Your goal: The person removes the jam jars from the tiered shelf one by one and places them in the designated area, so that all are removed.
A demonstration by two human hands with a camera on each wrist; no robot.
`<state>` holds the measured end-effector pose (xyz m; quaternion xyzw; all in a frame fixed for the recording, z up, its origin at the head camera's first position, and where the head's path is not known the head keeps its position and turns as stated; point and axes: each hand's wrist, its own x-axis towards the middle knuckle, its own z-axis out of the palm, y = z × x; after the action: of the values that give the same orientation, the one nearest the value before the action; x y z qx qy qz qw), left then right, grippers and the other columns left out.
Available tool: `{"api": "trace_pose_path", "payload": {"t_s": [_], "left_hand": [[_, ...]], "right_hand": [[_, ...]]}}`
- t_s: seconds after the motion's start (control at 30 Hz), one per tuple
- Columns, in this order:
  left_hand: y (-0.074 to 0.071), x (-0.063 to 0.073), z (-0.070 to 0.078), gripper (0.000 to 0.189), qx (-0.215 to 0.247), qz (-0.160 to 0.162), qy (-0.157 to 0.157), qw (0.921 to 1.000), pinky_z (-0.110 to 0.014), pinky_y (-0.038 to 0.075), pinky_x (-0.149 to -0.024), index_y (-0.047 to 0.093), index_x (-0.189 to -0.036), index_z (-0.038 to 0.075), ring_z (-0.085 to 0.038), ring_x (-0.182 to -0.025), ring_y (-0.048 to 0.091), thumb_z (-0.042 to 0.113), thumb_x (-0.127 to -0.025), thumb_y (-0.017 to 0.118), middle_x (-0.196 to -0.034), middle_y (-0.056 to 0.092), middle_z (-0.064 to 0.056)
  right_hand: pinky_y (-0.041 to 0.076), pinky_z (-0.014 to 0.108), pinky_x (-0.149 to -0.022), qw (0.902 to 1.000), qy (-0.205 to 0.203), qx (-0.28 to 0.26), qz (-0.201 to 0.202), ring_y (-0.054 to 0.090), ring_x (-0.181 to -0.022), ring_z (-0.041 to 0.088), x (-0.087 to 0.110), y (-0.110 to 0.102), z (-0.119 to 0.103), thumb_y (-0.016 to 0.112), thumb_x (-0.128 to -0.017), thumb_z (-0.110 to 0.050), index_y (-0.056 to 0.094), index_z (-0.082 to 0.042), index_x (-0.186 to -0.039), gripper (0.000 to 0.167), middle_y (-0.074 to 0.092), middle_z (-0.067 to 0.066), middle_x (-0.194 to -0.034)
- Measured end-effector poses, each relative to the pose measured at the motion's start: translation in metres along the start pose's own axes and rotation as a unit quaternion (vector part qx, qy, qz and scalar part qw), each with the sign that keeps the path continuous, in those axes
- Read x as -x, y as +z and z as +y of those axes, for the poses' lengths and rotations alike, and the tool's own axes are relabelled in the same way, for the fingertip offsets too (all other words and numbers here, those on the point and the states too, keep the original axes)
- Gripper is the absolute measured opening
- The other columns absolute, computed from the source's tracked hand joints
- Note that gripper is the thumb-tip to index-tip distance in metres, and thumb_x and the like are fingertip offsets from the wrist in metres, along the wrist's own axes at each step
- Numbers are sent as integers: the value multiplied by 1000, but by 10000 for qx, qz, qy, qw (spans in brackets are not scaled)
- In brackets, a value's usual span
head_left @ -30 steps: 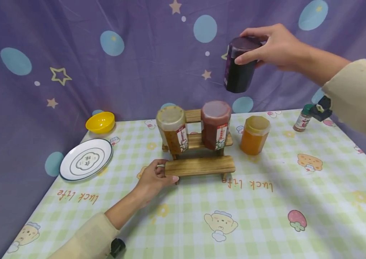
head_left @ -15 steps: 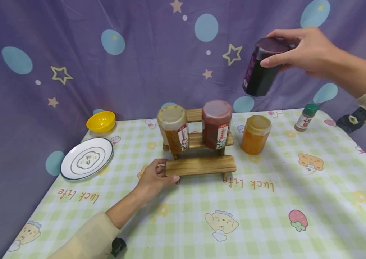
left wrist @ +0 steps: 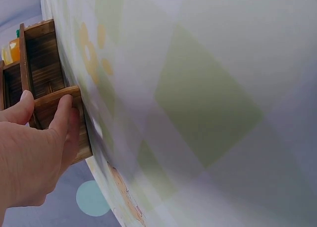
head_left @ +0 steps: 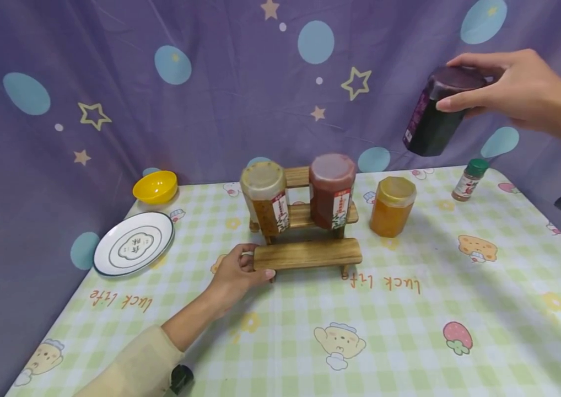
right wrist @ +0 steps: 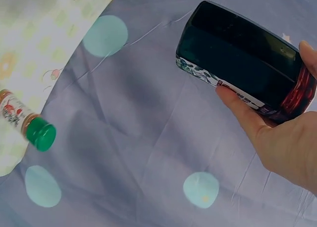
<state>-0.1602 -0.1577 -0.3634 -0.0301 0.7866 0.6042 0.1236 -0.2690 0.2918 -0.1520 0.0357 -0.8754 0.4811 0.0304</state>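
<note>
High over the table's back right, my right hand (head_left: 518,91) grips a dark purple jar (head_left: 436,118) near its lid; the jar is tilted. In the right wrist view the same dark jar (right wrist: 242,58) shows a label along its side. My left hand (head_left: 233,278) holds the left end of the lowest step of a small wooden rack (head_left: 307,255). The left wrist view shows its thumb and fingers pinching the rack's end (left wrist: 57,95). On the middle step stand a brown jar (head_left: 265,198) and a red jar (head_left: 330,193). Right of the rack is an orange jar (head_left: 392,209).
A small spice bottle (head_left: 469,181) with a green cap stands at the back right. At the left lie a white plate (head_left: 107,251) with a dark rim and a yellow bowl (head_left: 155,187). A purple curtain (head_left: 241,82) hangs behind the checked tablecloth (head_left: 384,342).
My right hand has carried the dark jar to the right and slightly down, and the jar tilts more. The left hand and the rack have stayed in place.
</note>
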Motion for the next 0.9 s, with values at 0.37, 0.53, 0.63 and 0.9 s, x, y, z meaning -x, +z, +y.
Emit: {"api": "trace_pose_path", "payload": {"t_s": [0.37, 0.53, 0.63, 0.9], "left_hand": [[0, 0, 0, 66, -71, 13, -8, 10000, -29, 42, -66, 42, -135, 10, -17, -78, 41, 7, -80, 78, -93, 47, -6], [0, 0, 1, 66, -93, 19, -21, 10000, -28, 42, -66, 42, -135, 10, -17, -79, 42, 8, -80, 79, -96, 48, -6], [0, 0, 2, 66, -110, 32, -50, 9999, -28, 41, -66, 42, -135, 11, -17, -80, 42, 8, -80, 79, -96, 48, -6], [1, 2, 3, 68, -96, 23, -118, 9999, -33, 47, -74, 41, -137, 12, -19, -87, 47, 10, -81, 79, -114, 56, -12]], "right_hand": [[42, 19, -42, 9995, 41, 213, 218, 64, -64, 6, 17, -18, 33, 83, -77, -19, 53, -27, -139, 69, 62, -23, -94], [23, 36, -39, 9970, 165, 715, 246, 62, -57, 8, 27, -19, 46, 82, -78, -29, 49, -33, -141, 71, 61, -30, -87], [45, 25, -67, 9960, 308, 829, 84, 66, -70, 2, 31, -18, 58, 80, -80, -32, 43, -34, -144, 75, 59, -27, -95], [48, 15, -73, 9904, 445, 1291, -226, 62, -80, 1, 35, -11, 88, 77, -81, -39, 37, -31, -148, 79, 42, 18, -140]]}}
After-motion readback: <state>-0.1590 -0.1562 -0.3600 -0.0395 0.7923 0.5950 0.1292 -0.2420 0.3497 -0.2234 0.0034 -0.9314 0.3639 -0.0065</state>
